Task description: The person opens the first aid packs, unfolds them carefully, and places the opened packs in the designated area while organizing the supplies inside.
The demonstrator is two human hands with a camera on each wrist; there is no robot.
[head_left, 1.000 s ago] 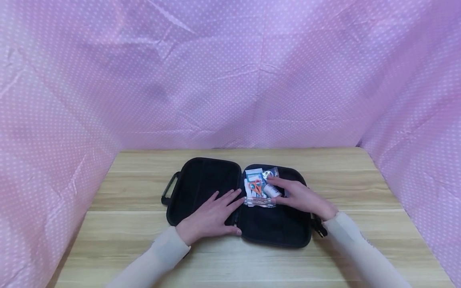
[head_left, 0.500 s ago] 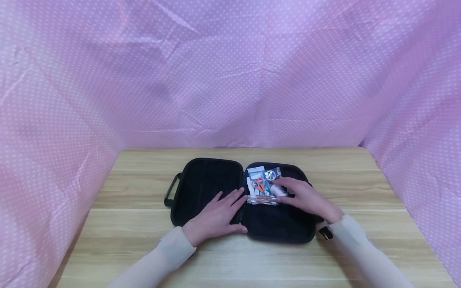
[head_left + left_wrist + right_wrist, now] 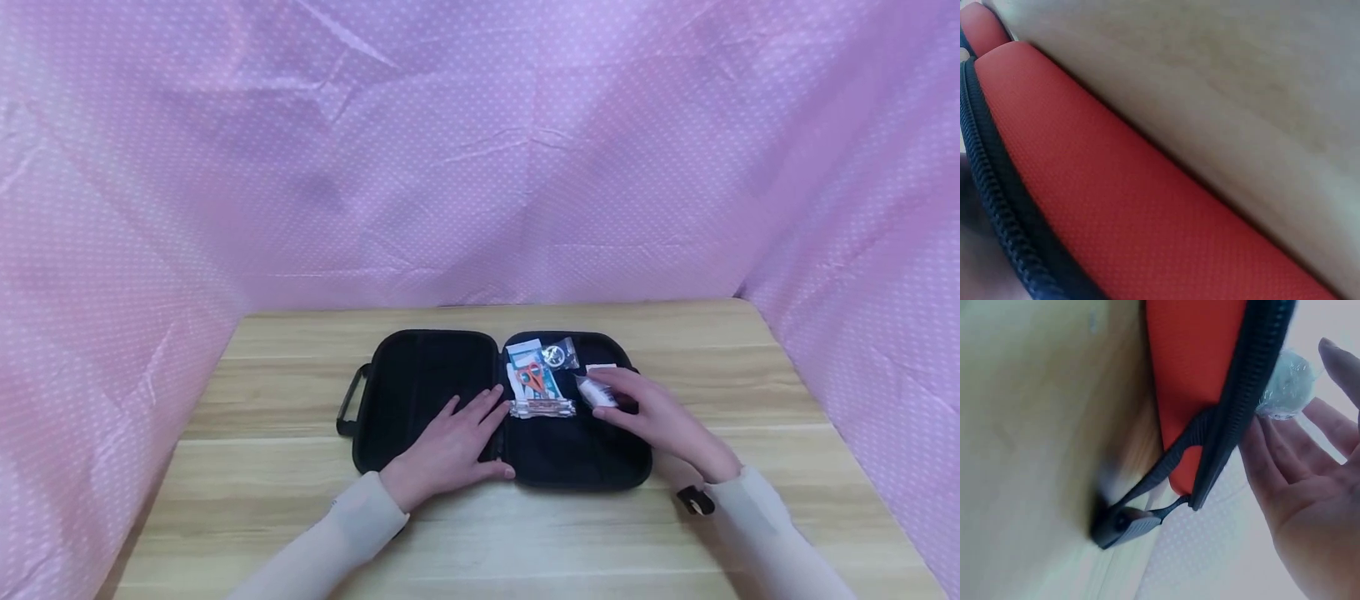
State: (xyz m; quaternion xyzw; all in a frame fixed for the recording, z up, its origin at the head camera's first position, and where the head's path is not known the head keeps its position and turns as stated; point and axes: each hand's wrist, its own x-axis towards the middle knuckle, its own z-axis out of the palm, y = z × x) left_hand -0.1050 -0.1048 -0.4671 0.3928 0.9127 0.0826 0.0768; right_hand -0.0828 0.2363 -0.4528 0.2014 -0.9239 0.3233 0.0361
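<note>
A zip case [image 3: 577,454], black inside and red outside, lies unfolded on the table. My left hand [image 3: 442,458] rests flat across its left half, fingertips at the middle fold. In the right half, my right hand [image 3: 663,417] holds a white roll in clear plastic, likely a bandage roll [image 3: 597,392], between thumb and fingers. The right wrist view shows the wrapped roll [image 3: 1288,386] from its end, beside the zip edge. Left of it lie orange-handled scissors [image 3: 531,377] on blue-and-white packets, and a bundle of cotton swabs [image 3: 542,408].
A clear bag with a round item [image 3: 556,356] lies at the case's back. A white packet edge [image 3: 600,367] shows behind the right fingers. The carry handle [image 3: 351,400] sticks out left; a black strap with buckle [image 3: 696,500] hangs out right. Dotted pink cloth [image 3: 480,167] surrounds the table.
My right hand has moved right with the white roll, away from the scissors and packets. The white packet edge has come into view. My left hand stays on the case.
</note>
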